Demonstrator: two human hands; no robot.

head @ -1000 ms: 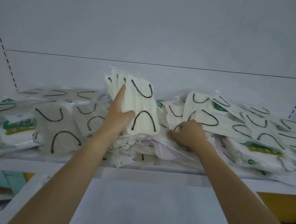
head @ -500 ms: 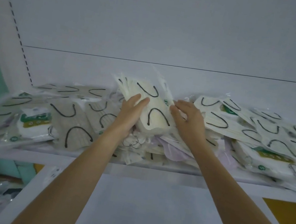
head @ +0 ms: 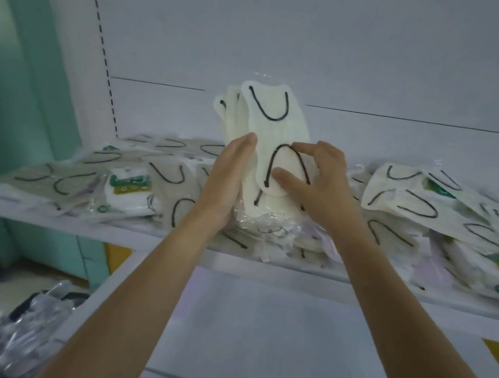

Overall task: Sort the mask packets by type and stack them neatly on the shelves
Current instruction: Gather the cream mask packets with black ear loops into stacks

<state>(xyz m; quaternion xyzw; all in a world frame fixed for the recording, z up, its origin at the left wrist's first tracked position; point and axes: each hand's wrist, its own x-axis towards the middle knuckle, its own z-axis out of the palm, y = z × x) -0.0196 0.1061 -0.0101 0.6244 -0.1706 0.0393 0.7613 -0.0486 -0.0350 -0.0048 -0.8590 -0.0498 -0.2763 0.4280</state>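
Bundle of cream, black-looped mask packets: upright over the white shelf, apparently resting on loose packets. Left hand fingers straight, pressed to its side; right hand fingers curled, gripping it.

Mask packets on upper shelf, bag seemingly below left

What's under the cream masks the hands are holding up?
Crinkly clear packets lie on the shelf under the cream mask packets. The left hand and right hand cover the rest.
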